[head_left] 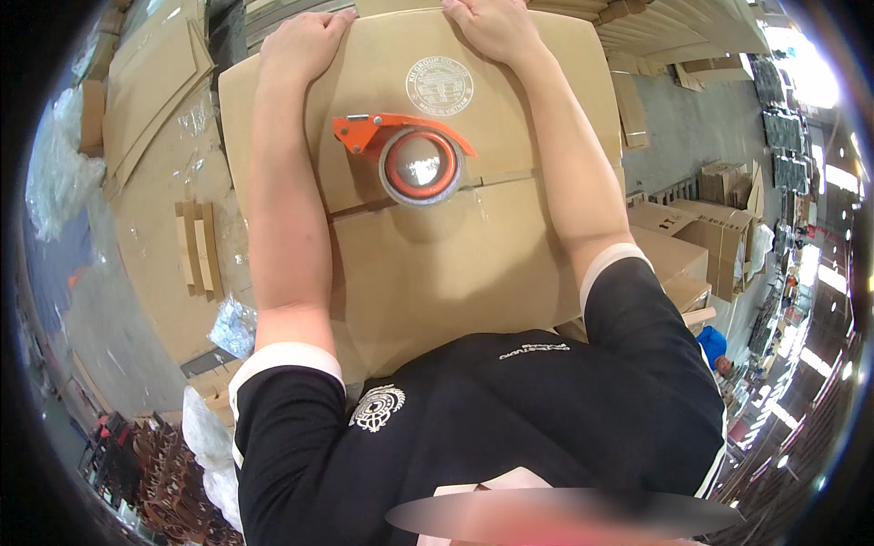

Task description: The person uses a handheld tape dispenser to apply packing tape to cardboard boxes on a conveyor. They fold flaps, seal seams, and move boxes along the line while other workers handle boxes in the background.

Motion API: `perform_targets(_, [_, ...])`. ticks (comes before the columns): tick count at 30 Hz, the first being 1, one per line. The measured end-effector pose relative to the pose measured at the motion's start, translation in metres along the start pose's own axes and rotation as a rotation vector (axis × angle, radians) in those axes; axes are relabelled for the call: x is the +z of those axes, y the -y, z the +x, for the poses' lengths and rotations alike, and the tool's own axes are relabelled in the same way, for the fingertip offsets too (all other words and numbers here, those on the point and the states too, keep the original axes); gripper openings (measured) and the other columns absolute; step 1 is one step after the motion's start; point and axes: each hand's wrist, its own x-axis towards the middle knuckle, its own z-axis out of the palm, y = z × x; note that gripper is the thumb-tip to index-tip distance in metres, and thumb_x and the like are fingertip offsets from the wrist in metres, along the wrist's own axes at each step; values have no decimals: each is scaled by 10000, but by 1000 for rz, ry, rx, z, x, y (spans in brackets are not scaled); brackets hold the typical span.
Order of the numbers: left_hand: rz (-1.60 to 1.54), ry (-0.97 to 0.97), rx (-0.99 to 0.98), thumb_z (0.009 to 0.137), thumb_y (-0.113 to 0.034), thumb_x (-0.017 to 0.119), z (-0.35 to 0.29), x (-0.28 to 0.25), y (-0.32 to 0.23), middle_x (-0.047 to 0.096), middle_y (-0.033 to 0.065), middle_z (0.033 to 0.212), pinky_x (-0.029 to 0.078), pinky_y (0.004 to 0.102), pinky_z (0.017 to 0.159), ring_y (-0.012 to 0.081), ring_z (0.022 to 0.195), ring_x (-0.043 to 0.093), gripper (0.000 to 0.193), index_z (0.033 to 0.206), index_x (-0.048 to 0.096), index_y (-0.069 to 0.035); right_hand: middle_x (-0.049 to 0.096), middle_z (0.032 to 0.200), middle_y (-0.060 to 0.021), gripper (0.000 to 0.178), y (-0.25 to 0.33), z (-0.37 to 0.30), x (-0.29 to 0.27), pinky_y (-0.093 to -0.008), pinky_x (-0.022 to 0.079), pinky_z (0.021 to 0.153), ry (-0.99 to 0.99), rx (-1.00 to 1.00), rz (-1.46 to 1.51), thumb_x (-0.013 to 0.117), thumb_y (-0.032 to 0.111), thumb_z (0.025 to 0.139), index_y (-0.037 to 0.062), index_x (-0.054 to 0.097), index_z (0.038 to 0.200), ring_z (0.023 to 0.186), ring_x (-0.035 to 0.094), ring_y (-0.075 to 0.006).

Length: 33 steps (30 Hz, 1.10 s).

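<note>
A large brown cardboard box [437, 273] lies in front of me, close to my body, with a round white print on its top. Both my arms stretch across it to its far edge. My left hand [305, 45] is closed over that edge at the left, and my right hand [496, 29] grips it further right; the fingertips of both are partly hidden beyond the edge. Between my forearms, an orange tape dispenser [401, 132] with a roll of clear tape rests on the box top, over the seam between the flaps. Neither hand touches it.
Flat cardboard sheets [155, 100] are stacked at the left, near clear plastic wrap [68, 164] and narrow cardboard strips [198, 250]. More cardboard boxes [719, 241] stand at the right. Further off on that side is a person in blue [713, 344].
</note>
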Motion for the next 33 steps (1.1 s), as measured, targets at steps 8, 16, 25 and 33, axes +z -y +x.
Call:
perform_targets(8, [57, -10, -110, 1067, -621, 463, -39, -27, -34, 741, 132, 1411, 488, 501, 1138, 345, 1345, 667, 579, 1330, 798, -228, 699, 1319, -304, 443, 72, -172, -92, -563, 538, 1006, -465, -225, -2, 630, 377, 1066, -8, 686, 1279, 1204, 669, -425])
perform_targets(16, [70, -78, -75, 1067, -597, 485, -66, -54, -77, 745, 135, 1406, 478, 509, 1137, 342, 1351, 667, 586, 1358, 785, -187, 738, 1142, -185, 205, 180, -593, -30, -467, 491, 1021, -958, 298, 151, 631, 172, 1040, -5, 709, 1109, 1111, 650, -349])
perform_targets(25, [33, -152, -38, 1090, -530, 472, -118, -37, -112, 745, 175, 1394, 485, 503, 1136, 370, 1327, 687, 590, 1354, 771, -95, 666, 1230, -186, 388, 234, -583, -36, -492, 503, 1020, -1109, 120, -150, 643, 333, 1060, -3, 636, 1253, 1151, 635, -365])
perform_targets(33, [-17, -158, -109, 1090, -505, 443, -162, -62, -88, 733, 189, 1407, 483, 513, 1129, 384, 1323, 685, 608, 1322, 771, -50, 704, 1195, -200, 345, 214, -568, 26, -481, 497, 1006, -983, 140, 65, 657, 303, 1046, 2, 657, 1216, 1126, 630, -382])
